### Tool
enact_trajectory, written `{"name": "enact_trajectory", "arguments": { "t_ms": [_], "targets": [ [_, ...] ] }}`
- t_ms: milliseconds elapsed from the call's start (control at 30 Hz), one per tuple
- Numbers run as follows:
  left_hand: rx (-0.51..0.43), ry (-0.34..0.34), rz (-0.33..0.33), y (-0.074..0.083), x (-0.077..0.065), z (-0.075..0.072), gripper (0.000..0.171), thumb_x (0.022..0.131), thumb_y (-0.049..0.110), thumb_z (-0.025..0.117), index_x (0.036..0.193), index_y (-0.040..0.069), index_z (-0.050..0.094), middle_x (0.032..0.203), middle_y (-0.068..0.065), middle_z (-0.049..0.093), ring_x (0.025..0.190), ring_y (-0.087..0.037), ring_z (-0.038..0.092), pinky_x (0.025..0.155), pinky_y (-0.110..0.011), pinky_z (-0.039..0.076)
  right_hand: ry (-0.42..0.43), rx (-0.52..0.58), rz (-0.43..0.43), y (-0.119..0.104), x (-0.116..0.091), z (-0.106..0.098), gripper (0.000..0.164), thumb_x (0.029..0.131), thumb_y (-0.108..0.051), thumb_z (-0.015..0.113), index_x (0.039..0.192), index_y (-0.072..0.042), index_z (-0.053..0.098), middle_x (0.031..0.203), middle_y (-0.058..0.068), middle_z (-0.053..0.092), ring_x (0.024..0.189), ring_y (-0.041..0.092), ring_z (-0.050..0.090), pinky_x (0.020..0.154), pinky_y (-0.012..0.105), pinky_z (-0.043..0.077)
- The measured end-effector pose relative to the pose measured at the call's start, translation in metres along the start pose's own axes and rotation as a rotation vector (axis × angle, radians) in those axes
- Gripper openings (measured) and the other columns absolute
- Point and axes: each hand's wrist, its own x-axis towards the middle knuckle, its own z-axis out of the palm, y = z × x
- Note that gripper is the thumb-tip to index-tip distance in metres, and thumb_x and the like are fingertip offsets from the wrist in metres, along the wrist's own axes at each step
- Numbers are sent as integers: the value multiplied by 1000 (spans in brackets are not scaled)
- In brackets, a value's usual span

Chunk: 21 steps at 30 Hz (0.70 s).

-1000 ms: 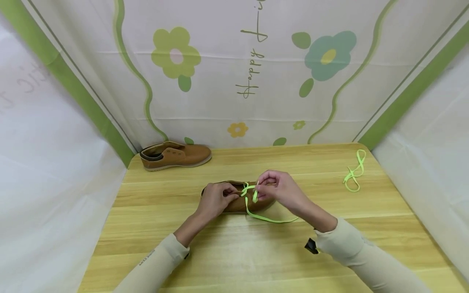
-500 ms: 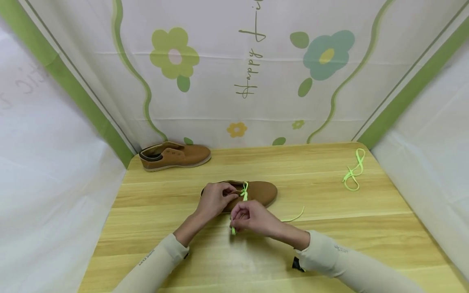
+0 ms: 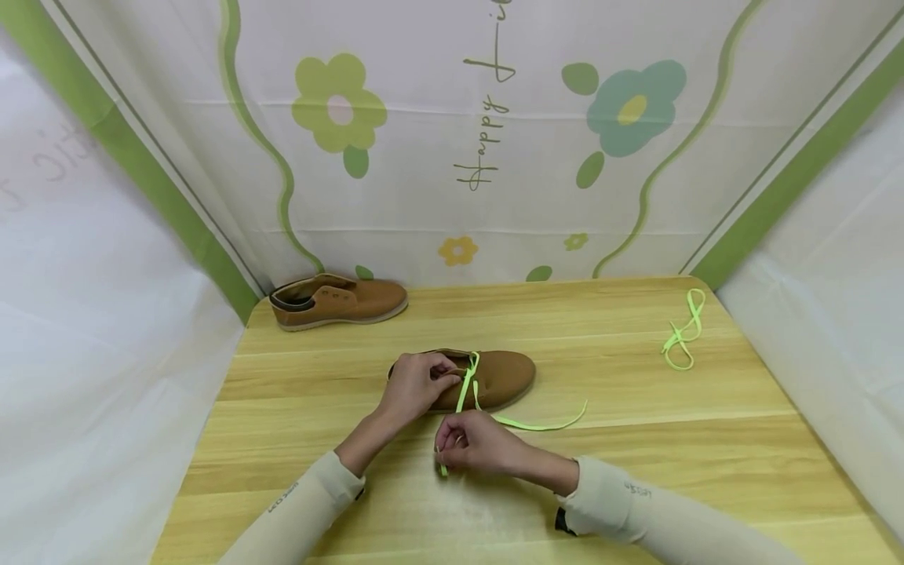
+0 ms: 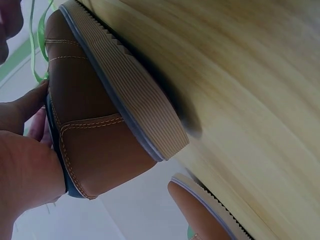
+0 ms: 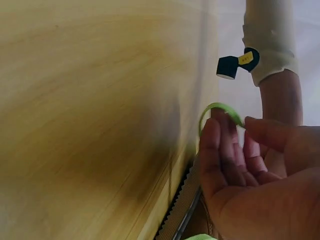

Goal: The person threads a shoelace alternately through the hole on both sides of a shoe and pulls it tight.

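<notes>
A brown leather shoe (image 3: 512, 377) lies on the wooden table, its toe pointing right. My left hand (image 3: 415, 384) holds it at the opening, fingertips pinching near the lacing flap; in the left wrist view the fingers reach over the dark collar and are partly hidden behind the brown heel (image 4: 100, 155). A neon green shoelace (image 3: 464, 390) is threaded through the front of the shoe. My right hand (image 3: 480, 445) pinches one part of this lace in front of the shoe, where it runs taut; a short bend of lace (image 5: 220, 106) shows at the fingertips. The other lace end trails right on the table.
A second brown shoe (image 3: 342, 302), with no lace in its eyelets, stands at the back left edge. Another neon green shoelace (image 3: 681, 333) lies looped at the back right. A white printed curtain (image 3: 424, 196) hangs behind the table.
My right hand has moved from above the shoe toward the front and left, drawing the lace through toward me. The left hand has stayed at the shoe's opening.
</notes>
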Motion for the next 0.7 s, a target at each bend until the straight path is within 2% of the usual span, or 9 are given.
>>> {"name": "enact_trajectory", "arguments": {
  "t_ms": [167,367,500,700],
  "targets": [
    [-1,-4,-2,1,0,0,6,88,12,87,90,15,83,85,5,79,74,-8,71,67,-24,54,20,-160,-52,1,1,6,14,88,2,77,86,-9,70,77,-8,71,70,-7,60,68,16,53],
    [12,-9,6,1,0,0,6,88,12,88,90,15,83,84,4,78,72,-7,69,65,-23,53,26,-263,-78,2,0,10,15,88,2,80,86,-10,70,77,-8,71,71,-8,60,68,14,51],
    [14,-11,12,1,0,0,6,88,12,87,91,14,82,84,4,78,71,-7,69,64,-23,53,20,-278,-69,1,-1,11,15,88,2,80,86,-10,72,78,-8,72,71,-8,61,69,13,51],
    [0,-16,-1,3,-1,-2,6,89,12,87,92,14,82,85,3,78,74,-10,70,67,-24,54,-10,-223,-83,0,-7,9,12,89,3,80,92,-8,75,85,-3,76,77,-6,67,71,13,54]
  ]
}}
